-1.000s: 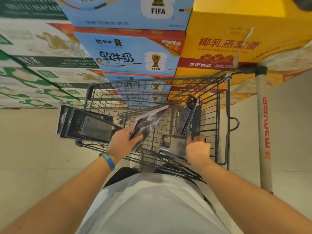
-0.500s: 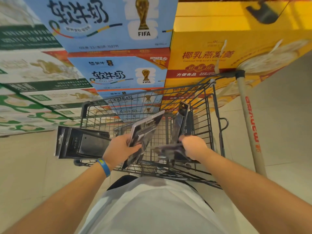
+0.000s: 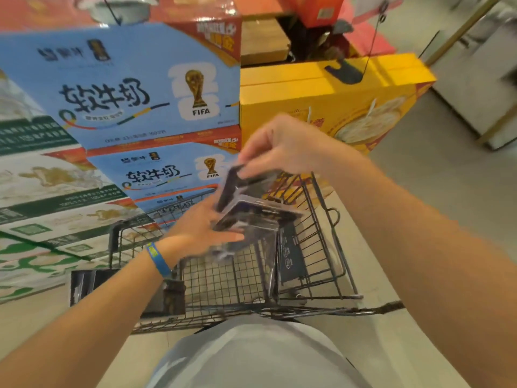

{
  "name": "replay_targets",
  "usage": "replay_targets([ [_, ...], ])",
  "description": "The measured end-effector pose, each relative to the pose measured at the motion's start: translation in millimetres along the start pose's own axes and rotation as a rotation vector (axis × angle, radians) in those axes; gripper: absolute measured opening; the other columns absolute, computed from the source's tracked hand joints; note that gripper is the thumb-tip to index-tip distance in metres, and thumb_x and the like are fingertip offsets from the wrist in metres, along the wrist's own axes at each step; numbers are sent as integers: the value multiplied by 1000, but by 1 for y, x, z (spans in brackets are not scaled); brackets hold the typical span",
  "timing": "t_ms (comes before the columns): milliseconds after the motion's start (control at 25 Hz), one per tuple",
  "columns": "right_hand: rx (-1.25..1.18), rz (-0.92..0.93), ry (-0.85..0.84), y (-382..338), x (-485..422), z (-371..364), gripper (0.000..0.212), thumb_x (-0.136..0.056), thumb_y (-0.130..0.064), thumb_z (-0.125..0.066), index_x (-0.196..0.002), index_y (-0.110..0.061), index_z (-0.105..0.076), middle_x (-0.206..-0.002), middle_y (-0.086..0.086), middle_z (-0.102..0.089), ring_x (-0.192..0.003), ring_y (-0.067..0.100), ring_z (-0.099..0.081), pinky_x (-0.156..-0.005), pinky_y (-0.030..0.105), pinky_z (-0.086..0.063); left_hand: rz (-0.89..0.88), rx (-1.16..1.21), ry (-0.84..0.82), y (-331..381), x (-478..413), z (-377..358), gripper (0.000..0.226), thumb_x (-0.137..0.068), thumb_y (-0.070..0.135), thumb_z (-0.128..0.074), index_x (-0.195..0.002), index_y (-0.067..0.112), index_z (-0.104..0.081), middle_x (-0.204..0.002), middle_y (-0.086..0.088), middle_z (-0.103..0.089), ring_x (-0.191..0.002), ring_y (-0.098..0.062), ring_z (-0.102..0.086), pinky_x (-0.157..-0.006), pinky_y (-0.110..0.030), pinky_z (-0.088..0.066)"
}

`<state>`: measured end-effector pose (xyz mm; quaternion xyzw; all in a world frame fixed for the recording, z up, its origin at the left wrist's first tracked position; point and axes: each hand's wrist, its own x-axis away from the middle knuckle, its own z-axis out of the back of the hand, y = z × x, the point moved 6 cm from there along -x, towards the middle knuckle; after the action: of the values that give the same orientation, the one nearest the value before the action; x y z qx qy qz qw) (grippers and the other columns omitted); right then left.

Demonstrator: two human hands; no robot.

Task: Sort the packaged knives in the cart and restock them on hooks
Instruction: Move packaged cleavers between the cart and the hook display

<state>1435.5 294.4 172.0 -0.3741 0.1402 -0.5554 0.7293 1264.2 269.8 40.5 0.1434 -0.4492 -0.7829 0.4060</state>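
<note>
1. Sorting is judged to be the step in hand. It is done at centre frame, above the cart [image 3: 223, 278]; no hooks are seen.
2. Right hand [image 3: 282, 147]: the top edge of a dark knife pack [image 3: 230, 186] is pinched by curled fingertips.
3. Left hand [image 3: 195, 231]: it is laid under a clear-fronted knife pack [image 3: 257, 217]. The fingers seem outstretched, but the grip cannot be told through blur.
4. An upright pack [image 3: 291, 256] is seen in the basket, right of centre.
5. Next, probably: the dark pack is to be matched and stacked, with edges squared.

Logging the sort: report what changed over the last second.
Right hand lifted its dark pack out of the cart, up to the clear pack that the left hand holds. Left hand's grip, side stack and leaning packs unchanged.
</note>
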Motion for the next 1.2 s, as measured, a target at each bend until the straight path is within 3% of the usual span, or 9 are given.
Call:
replay_targets([
  [80,-28,169,343,-35,1,37,16,-78,-43,-84,-90,-33,-79,-83,-18,-77,-76,-2,-70,-72,17,-55,-68,29,101,28,-8,25,26,-69,53,-76,-91,65,-66,-69,25,-65,-59,6,-61,-51,-15,-46],
  [200,-425,169,960,-12,33,65,37,-88,-59,-66,-116,-35,-69,-106,-14,-74,-99,0,-69,-84,19,-53,-88,290,274,49,-12,68,11,-75,44,-77,-86,47,-77,-86,8,-77,-81,-22,-74,-67,-32,-60],
  [280,-795,-96,937,32,39,25,42,-95,-67,-47,-120,-37,-63,-116,-11,-72,-108,9,-67,-97,33,-52,-119,479,302,57,-11,88,16,-76,37,-77,-92,36,-79,-101,6,-76,-98,-16,-72,-80,-26,-59],
  [360,-882,-274,615,50,30,-43,65,-86,-80,-46,-128,-33,-62,-127,-8,-69,-121,18,-62,-110,53,-43,-97,601,297,67,-10,100,23,-75,37,-79,-95,25,-80,-104,-2,-76,-100,-20,-71,-82,-30,-59],
  [480,-1047,-284,437,45,24,-104,96,-61,-93,-59,-136,-33,-62,-138,-9,-64,-135,17,-53,-119,52,-33,-18,721,322,73,-9,104,25,-76,37,-79,-89,16,-80,-92,-10,-77,-87,-27,-74,-71,-35,-59],
  [600,-1025,-266,573,37,28,-100,62,-74,-84,-59,-111,-37,-76,-116,-4,-76,-115,18,-69,-106,48,-48,59,772,321,70,-5,98,30,-77,39,-76,-92,14,-78,-92,-11,-76,-84,-27,-74,-64,-31,-58],
  [760,-1102,-341,793,46,54,-102,47,-76,-75,-63,-97,-35,-79,-98,5,-79,-94,25,-76,-74,36,-63,111,766,19,60,7,49,50,-68,43,-86,-110,18,-71,-108,-9,-74,-100,-27,-71,-81,-37,-59],
  [1000,-1077,-517,1008,75,120,-123,68,-55,-88,-70,-100,-37,-78,-101,-1,-79,-96,19,-76,-86,40,-61,151,680,-179,49,3,-16,48,-68,72,-71,-102,38,-74,-103,0,-76,-95,-18,-73,-77,-30,-59],
  [1200,-991,-721,1416,115,260,-128,74,-55,-63,-86,-114,-20,-70,-103,-4,-79,-95,17,-76,-89,40,-60,239,672,-195,52,-11,-64,46,-65,67,-70,-92,31,-77,-93,-6,-77,-84,-26,-75,-73,-42,-58],
])
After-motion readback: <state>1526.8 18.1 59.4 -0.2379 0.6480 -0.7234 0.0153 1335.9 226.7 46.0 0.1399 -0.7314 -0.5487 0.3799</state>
